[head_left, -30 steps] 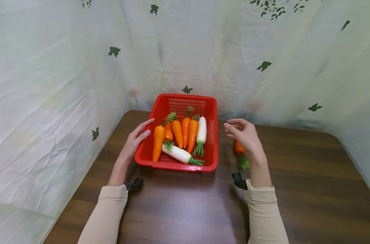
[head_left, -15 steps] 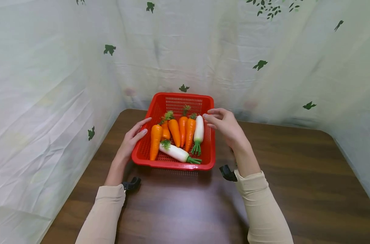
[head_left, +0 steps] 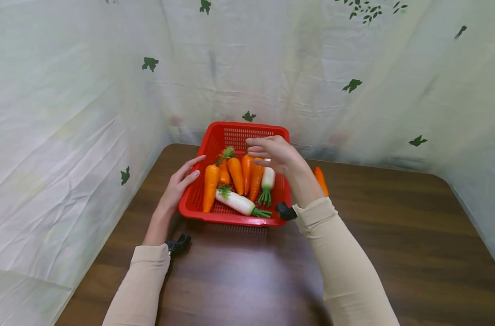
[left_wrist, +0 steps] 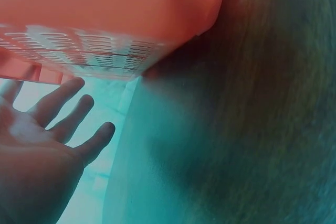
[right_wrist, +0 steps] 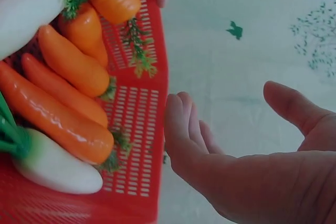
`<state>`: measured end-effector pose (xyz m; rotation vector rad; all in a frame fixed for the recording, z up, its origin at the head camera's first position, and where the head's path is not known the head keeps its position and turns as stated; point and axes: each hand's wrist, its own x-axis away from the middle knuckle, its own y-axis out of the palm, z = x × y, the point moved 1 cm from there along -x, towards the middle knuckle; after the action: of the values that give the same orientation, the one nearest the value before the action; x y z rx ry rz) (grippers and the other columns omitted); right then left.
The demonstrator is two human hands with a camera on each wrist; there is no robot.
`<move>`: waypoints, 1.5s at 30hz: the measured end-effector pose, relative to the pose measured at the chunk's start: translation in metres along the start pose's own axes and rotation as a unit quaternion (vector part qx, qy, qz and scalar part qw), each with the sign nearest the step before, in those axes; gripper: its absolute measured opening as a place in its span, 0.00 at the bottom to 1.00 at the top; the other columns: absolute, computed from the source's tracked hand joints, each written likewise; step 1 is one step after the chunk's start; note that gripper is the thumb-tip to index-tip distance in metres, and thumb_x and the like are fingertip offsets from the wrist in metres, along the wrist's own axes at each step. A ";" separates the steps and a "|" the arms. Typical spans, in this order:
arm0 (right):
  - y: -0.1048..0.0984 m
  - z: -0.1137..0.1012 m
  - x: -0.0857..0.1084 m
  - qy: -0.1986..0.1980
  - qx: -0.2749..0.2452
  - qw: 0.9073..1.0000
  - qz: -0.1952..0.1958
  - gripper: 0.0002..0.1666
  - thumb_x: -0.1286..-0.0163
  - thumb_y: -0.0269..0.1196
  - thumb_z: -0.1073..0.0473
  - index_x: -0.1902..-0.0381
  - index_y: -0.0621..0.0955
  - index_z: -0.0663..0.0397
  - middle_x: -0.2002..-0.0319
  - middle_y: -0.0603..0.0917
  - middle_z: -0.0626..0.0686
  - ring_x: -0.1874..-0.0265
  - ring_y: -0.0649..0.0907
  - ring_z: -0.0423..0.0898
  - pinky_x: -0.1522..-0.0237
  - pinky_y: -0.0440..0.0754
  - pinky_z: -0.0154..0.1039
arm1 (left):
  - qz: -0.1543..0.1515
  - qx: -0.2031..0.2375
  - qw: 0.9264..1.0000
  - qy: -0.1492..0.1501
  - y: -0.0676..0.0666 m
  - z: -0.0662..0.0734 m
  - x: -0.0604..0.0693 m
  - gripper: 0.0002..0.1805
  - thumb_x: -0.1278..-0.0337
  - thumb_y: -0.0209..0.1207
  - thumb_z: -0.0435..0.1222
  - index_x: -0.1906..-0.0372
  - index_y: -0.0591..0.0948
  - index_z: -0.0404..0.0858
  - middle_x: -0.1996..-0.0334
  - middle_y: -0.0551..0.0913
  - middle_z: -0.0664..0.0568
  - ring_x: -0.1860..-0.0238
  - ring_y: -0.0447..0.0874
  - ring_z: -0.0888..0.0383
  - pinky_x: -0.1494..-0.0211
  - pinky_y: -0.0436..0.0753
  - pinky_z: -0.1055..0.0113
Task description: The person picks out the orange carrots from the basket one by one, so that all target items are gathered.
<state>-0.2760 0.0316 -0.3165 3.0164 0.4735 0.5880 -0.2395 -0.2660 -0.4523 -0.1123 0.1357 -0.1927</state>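
Note:
A red plastic basket (head_left: 231, 218) stands on the table with several orange carrots (head_left: 210, 188) and two white radishes (head_left: 236, 202) with green stems inside. At its left rim is my left hand (head_left: 175, 188); the left wrist view shows the fingers (left_wrist: 64, 97) extended and spread beside the slotted wall. Over the basket's right back part hovers my right hand (head_left: 277, 156), holding nothing, its thumb apart from the fingers in the right wrist view. It partly hides the second radish (head_left: 267, 181) and carrot tops. Another carrot (head_left: 320, 180) lies right of the basket, partly behind my sleeve.
The brown wooden table (head_left: 394, 226) extends right and toward me. A pale curtain (head_left: 247, 59) with green leaf and bird prints hangs behind and along the left side. Each wrist wears a black camera mount (head_left: 285, 211).
My right hand has moved left, from beside the basket to over its right back part. The left hand stays at the left rim. The carrot on the right is seen again beyond my sleeve.

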 end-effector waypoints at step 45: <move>0.092 0.033 -0.049 0.098 0.159 0.975 -0.121 0.36 0.24 0.66 0.64 0.24 0.67 0.68 0.28 0.72 0.63 0.31 0.77 0.59 0.29 0.78 0.52 | 0.003 0.011 1.000 0.004 0.002 -0.002 0.002 0.28 0.18 0.50 0.51 0.20 0.68 0.55 0.23 0.69 0.50 0.33 0.78 0.51 0.38 0.84 0.68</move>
<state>-0.2808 -0.0699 -0.3563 3.1271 1.0213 0.8700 -0.2371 -0.2646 -0.4546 -0.0902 0.1423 -0.1883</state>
